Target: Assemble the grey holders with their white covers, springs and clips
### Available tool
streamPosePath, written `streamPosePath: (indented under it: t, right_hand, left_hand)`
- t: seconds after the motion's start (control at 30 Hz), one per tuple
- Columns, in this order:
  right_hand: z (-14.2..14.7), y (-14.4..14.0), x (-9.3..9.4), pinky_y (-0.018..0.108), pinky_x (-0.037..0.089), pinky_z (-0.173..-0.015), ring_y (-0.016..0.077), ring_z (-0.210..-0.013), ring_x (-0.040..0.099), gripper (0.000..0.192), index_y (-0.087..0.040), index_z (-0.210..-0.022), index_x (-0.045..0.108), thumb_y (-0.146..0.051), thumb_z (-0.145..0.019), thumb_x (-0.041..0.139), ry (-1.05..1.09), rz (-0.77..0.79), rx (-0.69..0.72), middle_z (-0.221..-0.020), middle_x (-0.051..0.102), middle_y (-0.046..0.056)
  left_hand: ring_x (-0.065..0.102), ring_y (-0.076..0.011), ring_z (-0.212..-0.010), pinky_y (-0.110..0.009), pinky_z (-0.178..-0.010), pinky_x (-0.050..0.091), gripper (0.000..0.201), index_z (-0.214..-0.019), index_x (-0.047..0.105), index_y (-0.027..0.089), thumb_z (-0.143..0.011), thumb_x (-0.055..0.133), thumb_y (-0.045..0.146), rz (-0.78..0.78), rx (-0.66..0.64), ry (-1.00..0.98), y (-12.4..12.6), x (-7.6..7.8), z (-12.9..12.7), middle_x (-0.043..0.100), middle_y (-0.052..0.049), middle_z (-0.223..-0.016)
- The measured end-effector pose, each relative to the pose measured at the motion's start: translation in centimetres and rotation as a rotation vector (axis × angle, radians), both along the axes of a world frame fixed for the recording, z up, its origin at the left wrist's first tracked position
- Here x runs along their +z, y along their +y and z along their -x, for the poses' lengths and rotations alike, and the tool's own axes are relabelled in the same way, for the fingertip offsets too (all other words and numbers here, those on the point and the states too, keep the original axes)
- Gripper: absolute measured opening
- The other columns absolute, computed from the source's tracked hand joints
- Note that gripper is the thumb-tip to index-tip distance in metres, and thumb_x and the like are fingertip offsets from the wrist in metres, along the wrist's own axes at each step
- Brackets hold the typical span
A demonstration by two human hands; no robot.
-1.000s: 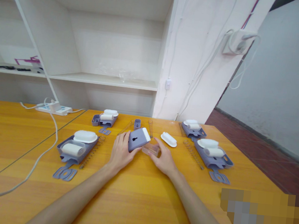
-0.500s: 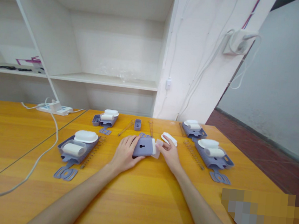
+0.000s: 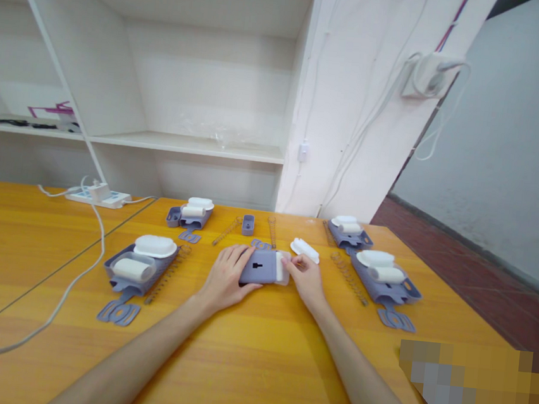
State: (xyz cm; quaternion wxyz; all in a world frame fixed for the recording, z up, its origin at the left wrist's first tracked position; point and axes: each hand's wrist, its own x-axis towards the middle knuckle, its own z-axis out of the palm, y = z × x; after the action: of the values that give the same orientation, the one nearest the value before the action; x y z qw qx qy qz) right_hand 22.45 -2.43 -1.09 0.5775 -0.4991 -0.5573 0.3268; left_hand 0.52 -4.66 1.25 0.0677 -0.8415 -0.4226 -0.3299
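In the head view, a grey-purple plastic housing [image 3: 262, 267] with a small black cutout lies on its side at the middle of the table. My left hand [image 3: 228, 275] is wrapped round its left end, thumb along the near edge. A white piece [image 3: 279, 268] shows at the housing's right end, with a translucent plastic cap [image 3: 284, 278] around it. My right hand [image 3: 305, 278] pinches the cap at its far right corner. Just beyond that hand lies a white oval lid [image 3: 305, 250]. Flat grey rings [image 3: 260, 244] lie behind the housing, partly hidden by it.
Similar part sets lie at the left [image 3: 132, 268], back left [image 3: 196, 213], right [image 3: 386, 277] and back right [image 3: 350, 232]. Coil springs [image 3: 350, 278] lie beside them. A small grey box [image 3: 248, 225] stands behind my hands. A power strip [image 3: 98, 195] trails a white cable at left.
My right hand has brought the translucent cap left and straightened it over the housing's right end. My left hand and the housing have hardly moved.
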Motion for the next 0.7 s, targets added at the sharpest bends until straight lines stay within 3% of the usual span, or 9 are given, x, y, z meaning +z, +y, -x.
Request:
streamPosePath:
  t: [0.4,0.7]
  right_hand:
    - [0.11,0.03,-0.23,0.024,0.039,-0.057,0.0130,-0.061,0.050,0.041,-0.019,-0.058,0.045,-0.052,-0.068,0.066,-0.002,-0.008,-0.001,-0.067,0.059,0.001]
    - [0.17,-0.52,-0.16,0.022,0.033,-0.052,0.0098,-0.055,0.040,0.037,-0.020,-0.061,0.042,-0.047,-0.076,0.060,-0.131,-0.077,0.074,-0.058,0.042,-0.005]
  left_hand:
    - [0.043,-0.0296,-0.114,-0.046,-0.099,0.036,0.073,-0.133,0.037,0.017,-0.072,0.063,0.047,0.000,-0.030,0.017,-0.05,0.17,-0.07,0.048,-0.013,-0.126]
    - [0.042,-0.0299,-0.116,-0.045,-0.101,0.034,0.074,-0.135,0.035,0.017,-0.073,0.063,0.047,0.006,-0.049,0.025,0.03,0.09,-0.01,0.047,-0.013,-0.128]
